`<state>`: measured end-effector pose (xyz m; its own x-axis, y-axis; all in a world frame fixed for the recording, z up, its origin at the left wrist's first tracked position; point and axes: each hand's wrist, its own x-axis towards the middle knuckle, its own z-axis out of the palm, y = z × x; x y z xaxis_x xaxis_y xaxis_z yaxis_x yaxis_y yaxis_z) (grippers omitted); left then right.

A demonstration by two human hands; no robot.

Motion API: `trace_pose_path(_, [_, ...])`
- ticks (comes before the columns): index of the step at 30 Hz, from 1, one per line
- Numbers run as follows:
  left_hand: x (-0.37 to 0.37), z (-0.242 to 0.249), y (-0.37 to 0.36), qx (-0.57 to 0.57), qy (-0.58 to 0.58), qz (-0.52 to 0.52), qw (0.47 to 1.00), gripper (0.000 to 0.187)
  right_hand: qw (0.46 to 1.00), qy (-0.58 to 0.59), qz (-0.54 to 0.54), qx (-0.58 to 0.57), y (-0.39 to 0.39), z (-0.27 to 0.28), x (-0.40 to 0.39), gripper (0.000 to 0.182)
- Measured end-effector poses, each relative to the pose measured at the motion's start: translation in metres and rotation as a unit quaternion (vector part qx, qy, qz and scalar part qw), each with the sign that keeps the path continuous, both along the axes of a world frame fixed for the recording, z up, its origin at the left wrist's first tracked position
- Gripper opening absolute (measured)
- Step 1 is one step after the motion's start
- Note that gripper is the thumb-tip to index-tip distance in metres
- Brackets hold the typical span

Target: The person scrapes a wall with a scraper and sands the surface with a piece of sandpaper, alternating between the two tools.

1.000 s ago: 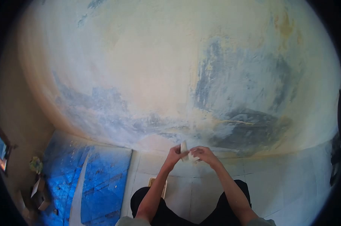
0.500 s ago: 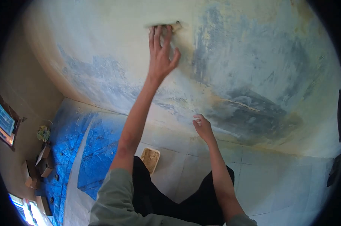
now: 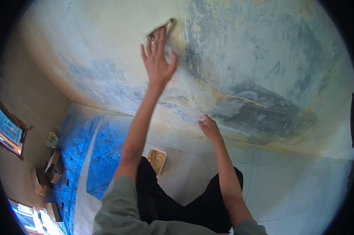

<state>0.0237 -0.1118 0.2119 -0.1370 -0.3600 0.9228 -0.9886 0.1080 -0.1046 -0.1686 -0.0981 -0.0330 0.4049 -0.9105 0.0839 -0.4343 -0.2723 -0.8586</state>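
Note:
High on the patchy wall (image 3: 118, 35), my left hand (image 3: 159, 64) presses a flat trowel (image 3: 160, 29) against the surface. Its thin blade is tilted, right end higher, and a pale handle shows beside my fingers. The fingertips lie over the tool and the thumb stands out to the right. Lower down, my right hand (image 3: 209, 127) hovers in front of the wall's lower part. Its fingers are loosely curled, with thumb and forefinger apart, and I see nothing held. Whether it touches the wall cannot be made out.
A shallow tray (image 3: 157, 161) with tan residue stands on the floor by my left knee. Blue sheeting (image 3: 104, 156) covers the floor at left. Cardboard boxes (image 3: 40, 181) and a window (image 3: 6, 125) are along the left wall. Dark grey patches (image 3: 259, 111) mark the wall at right.
My left hand has moved left with the trowel, whose blade has turned from nearly level to slanted. The right hand's fingers have curled in a little more.

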Motion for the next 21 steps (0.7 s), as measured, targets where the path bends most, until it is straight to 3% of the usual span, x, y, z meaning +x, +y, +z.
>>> trace_pose_path(1, [-0.01,-0.002,-0.004,-0.033,0.085,-0.044,0.995,0.073,1.0,-0.007,0.0,-0.001,0.003,0.0,0.004,0.031])
trace_pose_path(3, [-0.037,-0.011,0.007,0.035,-0.022,0.012,0.999,0.074,1.0,-0.017,0.005,0.02,0.003,0.001,0.0,0.031])
trace_pose_path(5, [-0.014,-0.004,0.004,0.018,-0.101,0.076,0.992,0.069,1.0,-0.004,0.006,-0.001,0.002,-0.003,-0.007,0.03])
trace_pose_path(7, [0.011,0.013,-0.001,-0.036,0.079,0.108,0.99,0.068,1.0,0.005,0.012,-0.011,0.006,-0.005,-0.008,0.03])
trace_pose_path(9, [0.01,0.018,0.003,-0.044,0.052,0.145,0.987,0.067,1.0,-0.003,0.007,-0.019,0.007,-0.001,-0.01,0.03])
trace_pose_path(11, [0.003,0.02,0.009,0.026,0.015,0.101,0.994,0.064,1.0,0.005,0.008,-0.021,0.007,0.005,-0.011,0.03])
trace_pose_path(17, [0.022,0.03,0.019,-0.046,-0.099,0.118,0.987,0.059,0.999,0.041,0.027,-0.009,0.011,0.007,-0.003,0.03])
trace_pose_path(21, [0.034,0.031,0.017,-0.064,-0.091,0.125,0.986,0.048,0.998,0.044,0.036,-0.003,0.013,0.006,0.002,0.031])
